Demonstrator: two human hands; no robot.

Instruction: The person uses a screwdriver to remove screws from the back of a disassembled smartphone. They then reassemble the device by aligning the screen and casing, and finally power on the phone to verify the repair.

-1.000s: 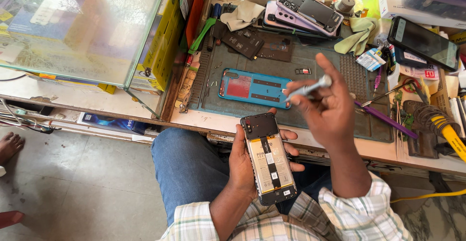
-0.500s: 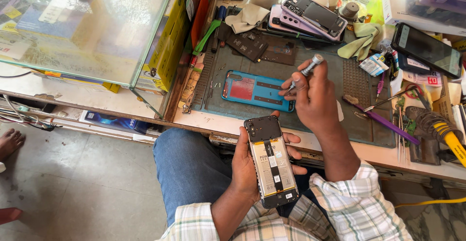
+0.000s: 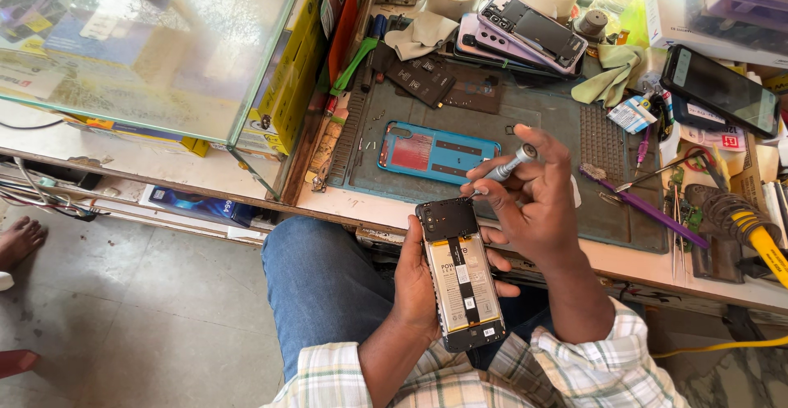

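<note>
- The grey work mat (image 3: 566, 203) on the bench carries the blue back cover (image 3: 437, 153), lying flat and apart from the phone, so by the look of it the shell is already off.
- The opened phone (image 3: 458, 272) sits over the lap, near the bench edge, back up: a pale battery with a dark strip fills the middle, a black plate covers the camera end, still in place.
- The left hand (image 3: 414, 281) wraps around the phone from beneath.
- The right hand (image 3: 538, 203) pinches a small screwdriver (image 3: 502, 170), tip at the phone's far right corner; screws there seem to be left.
</note>
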